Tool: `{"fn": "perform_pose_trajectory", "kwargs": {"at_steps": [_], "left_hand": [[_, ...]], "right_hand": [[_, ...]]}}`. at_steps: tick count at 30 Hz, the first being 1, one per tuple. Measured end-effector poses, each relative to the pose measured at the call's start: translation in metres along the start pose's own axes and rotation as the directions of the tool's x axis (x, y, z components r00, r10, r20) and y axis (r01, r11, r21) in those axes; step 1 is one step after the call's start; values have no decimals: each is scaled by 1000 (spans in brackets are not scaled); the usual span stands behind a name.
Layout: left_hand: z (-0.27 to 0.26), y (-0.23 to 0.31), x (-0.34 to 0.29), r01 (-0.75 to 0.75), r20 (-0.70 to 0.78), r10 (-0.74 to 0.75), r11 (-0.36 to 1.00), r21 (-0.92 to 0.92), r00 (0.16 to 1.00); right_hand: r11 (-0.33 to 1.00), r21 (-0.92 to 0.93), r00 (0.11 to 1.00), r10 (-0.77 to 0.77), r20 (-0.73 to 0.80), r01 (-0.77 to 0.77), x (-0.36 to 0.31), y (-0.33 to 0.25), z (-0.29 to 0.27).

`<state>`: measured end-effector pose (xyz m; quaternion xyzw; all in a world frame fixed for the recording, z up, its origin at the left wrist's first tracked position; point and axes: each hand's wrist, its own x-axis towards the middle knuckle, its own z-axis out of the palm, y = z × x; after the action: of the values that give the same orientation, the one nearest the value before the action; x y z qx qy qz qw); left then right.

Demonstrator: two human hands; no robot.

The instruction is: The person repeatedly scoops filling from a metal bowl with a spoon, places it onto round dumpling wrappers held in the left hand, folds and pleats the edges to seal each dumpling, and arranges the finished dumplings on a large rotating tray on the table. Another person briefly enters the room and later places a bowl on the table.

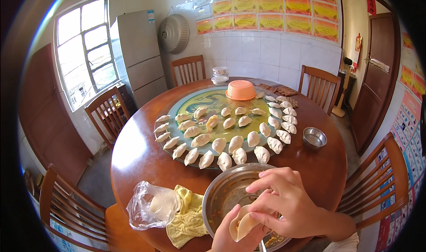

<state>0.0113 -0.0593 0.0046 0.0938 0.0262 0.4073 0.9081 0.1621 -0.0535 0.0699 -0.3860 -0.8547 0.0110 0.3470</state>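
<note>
A half-folded dumpling (242,224), its pale wrapper curved around a bit of filling, rests in the fingers of my left hand (233,239). From the right, my right hand (286,203) reaches over with its thumb and forefinger at the wrapper's upper edge; the other fingers are raised and bent. Both hands are above a steel mixing bowl (207,210) with some filling on its bottom. A spoon handle (262,246) shows at the lower edge, its other end hidden. Left of the bowl, round wrappers (165,204) sit in a clear plastic bag (141,210) beside a yellow cloth (188,223).
Rows of finished dumplings (202,139) cover much of the glass turntable (177,102) on the round wooden table (137,163). An orange basket (241,90) stands upside down at its far side. A small steel bowl (314,137) is at the right. Wooden chairs (377,185) surround the table.
</note>
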Motion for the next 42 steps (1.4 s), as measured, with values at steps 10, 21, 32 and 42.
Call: {"fn": "perform_pose_trajectory", "kwargs": {"at_steps": [10,21,32,42], "left_hand": [[0,-1,1,-12,20,9,989,144,1000],[0,22,9,-419,364,367,82,904,856],[16,31,20,-369,594,368,-522,769,716],[12,35,28,-327,597,356,-585,742,719]], "right_hand": [[996,63,995,56,87,-62,8,1,3],[973,222,981,101,-166,-63,-5,9,11],[961,271,952,128,-279,-50,-5,22,15],[933,350,943,187,-275,-83,-7,32,21]]}}
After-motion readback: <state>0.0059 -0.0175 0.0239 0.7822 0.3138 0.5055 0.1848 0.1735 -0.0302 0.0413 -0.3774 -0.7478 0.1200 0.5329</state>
